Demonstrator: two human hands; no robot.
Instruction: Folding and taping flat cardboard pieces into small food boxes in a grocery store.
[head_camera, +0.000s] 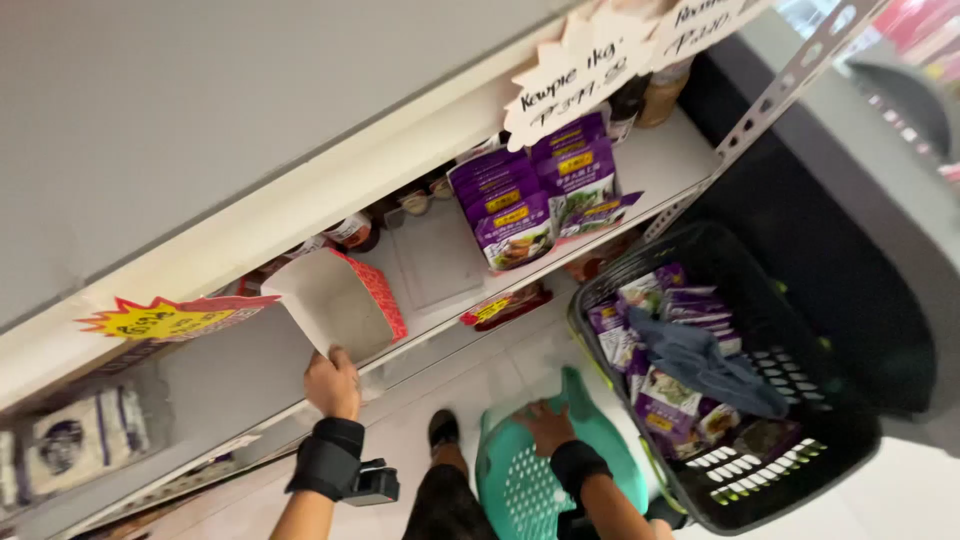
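Note:
My left hand (332, 385) grips the lower corner of an open cardboard display box (335, 300), which is white inside with a red patterned rim. The box stands tilted at the front of a white shelf (430, 262). My right hand (545, 425) lies flat, fingers apart, on top of a teal plastic stool (535, 485) on the floor. Both wrists wear black bands. Purple sauce packets (530, 195) stand in rows on the same shelf, to the right of the box.
A black shopping basket (850, 440) on the right holds more purple packets (665, 400) and a grey-blue cloth (700, 360). Jars stand at the shelf's back. Star-shaped price tags hang from the shelf edges. My shoe (442, 428) is on the tiled floor.

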